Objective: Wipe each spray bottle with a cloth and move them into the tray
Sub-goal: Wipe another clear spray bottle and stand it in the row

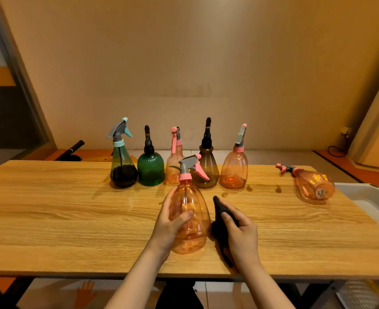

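Observation:
My left hand (170, 221) grips an orange spray bottle (189, 217) with a pink and grey trigger head, held upright near the table's front middle. My right hand (239, 230) holds a black cloth (221, 210) close against the bottle's right side. Behind stand several more bottles in a row: a dark one with a teal trigger (123, 166), a green ribbed one (150, 168), a small orange one (173, 161), a brown one (206, 166) and an orange one (234, 170). Another orange bottle (311, 184) lies on its side at the right. A white tray (366, 197) sits at the table's right edge.
The wooden table (61, 208) runs wide, its front edge close to me. A plain wall stands just behind the row of bottles. A black cylinder (72, 149) lies beyond the table's back left. A cable and socket (342, 139) are at the far right wall.

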### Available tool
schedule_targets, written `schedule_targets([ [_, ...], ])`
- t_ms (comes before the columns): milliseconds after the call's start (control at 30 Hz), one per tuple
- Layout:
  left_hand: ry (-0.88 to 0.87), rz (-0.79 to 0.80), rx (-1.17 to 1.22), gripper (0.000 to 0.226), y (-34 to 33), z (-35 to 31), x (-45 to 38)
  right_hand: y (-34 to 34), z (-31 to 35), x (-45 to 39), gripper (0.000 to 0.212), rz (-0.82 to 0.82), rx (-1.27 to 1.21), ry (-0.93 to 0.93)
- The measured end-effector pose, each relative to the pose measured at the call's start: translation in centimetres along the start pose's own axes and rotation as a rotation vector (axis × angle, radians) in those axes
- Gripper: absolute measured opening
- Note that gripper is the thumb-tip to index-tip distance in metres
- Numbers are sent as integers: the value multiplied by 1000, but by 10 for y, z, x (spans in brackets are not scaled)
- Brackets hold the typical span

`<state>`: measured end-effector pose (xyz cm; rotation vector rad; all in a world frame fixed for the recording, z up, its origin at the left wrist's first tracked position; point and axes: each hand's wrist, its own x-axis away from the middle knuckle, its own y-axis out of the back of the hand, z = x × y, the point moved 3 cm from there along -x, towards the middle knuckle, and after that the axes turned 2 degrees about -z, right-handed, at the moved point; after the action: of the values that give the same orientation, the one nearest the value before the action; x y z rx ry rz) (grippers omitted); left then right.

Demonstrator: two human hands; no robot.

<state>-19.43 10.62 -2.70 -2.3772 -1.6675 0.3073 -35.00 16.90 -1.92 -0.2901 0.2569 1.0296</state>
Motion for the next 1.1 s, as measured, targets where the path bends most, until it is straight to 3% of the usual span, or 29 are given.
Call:
schedule_targets([
  [133, -9, 104, 0, 89, -2, -1, 0, 0, 38, -17, 32, -15, 146, 378],
  [233, -35, 129, -14, 87, -3, -3, 1, -22, 63, -35, 33, 150, 425, 700],
  [333, -50, 150, -31, 86, -4, -2, 3, -45, 64, -43, 39, 326, 748, 889],
  [433, -19, 136, -8, 88, -2, -1, 3, -42, 48, -46, 57, 403, 855, 899],
  [600, -29, 155, -2, 89, -3, -1, 3, -13, 39, -46, 58, 288, 847, 800],
  [767, -19, 183, 2, 89, -3, 0, 2, -17, 73, -52, 43, 198, 828, 916],
  [1000, -20, 178, -7, 87, -3, -1, 7, -44, 68, -51, 34, 323, 960, 1044],
  [1100, -33, 184, -17, 84, -2, -2, 6, -29, 55, -51, 54, 302, 970, 984],
])
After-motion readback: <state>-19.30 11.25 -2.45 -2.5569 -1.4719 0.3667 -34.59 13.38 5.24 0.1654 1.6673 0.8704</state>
